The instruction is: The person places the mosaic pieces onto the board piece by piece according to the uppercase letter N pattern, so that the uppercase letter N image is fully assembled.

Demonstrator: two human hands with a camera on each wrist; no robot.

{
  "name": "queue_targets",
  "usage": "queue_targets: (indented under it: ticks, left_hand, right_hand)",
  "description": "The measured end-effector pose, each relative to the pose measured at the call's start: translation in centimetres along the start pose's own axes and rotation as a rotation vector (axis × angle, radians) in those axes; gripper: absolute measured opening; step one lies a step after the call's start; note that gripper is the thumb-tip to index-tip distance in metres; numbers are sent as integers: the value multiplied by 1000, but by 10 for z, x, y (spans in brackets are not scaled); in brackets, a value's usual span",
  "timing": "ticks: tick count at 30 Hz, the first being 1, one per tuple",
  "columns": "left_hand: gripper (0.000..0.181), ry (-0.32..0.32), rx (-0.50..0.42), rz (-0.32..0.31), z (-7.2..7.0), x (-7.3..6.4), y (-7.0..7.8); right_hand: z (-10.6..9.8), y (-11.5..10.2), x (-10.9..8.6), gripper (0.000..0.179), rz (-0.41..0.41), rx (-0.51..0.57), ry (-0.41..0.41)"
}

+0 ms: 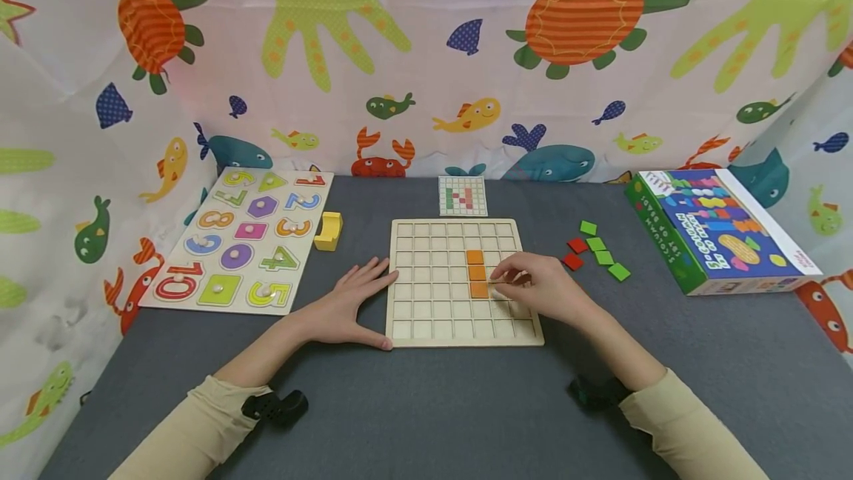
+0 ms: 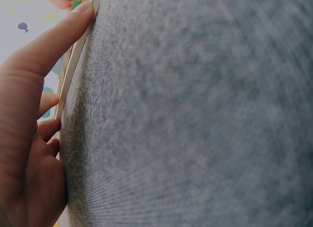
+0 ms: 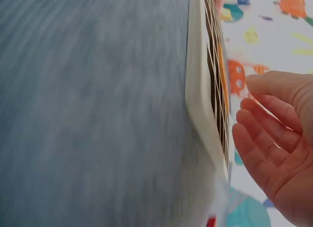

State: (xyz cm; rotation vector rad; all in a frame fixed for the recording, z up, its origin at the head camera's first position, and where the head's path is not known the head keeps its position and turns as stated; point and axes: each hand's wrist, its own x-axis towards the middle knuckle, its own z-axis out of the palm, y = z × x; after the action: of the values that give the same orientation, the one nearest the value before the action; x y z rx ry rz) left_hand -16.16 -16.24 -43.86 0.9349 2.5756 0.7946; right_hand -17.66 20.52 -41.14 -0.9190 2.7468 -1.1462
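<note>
Orange tiles (image 1: 476, 273) form a three-cell column on the grid board (image 1: 423, 291), long axis near-to-far, just left of the right hand (image 1: 543, 284), the nearer one. Its fingers (image 3: 252, 151): loosely bent, nothing visible held. Left hand (image 1: 343, 307): spread, touching board's left edge.

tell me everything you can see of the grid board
The grid board looks like pale wood, with rows of small square cells inside a raised rim. It lies flat on the gray table. Three orange tiles sit in one column. The left hand touches its left edge; the right hovers above.
</note>
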Motion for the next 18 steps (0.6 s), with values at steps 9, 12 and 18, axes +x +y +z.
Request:
queue_targets:
  ticks: [9, 12, 18]
  left_hand:
    - [112, -4, 8, -7, 0, 0, -1]
    - [112, -3, 8, -4, 0, 0, -1]
    - [111, -3, 5, 4, 1, 0, -1]
  right_hand:
    - [-41, 27, -35, 18, 141, -96, 14]
    - [-52, 34, -45, 23, 172, -138, -1]
    - [-59, 40, -56, 32, 179, -189, -50]
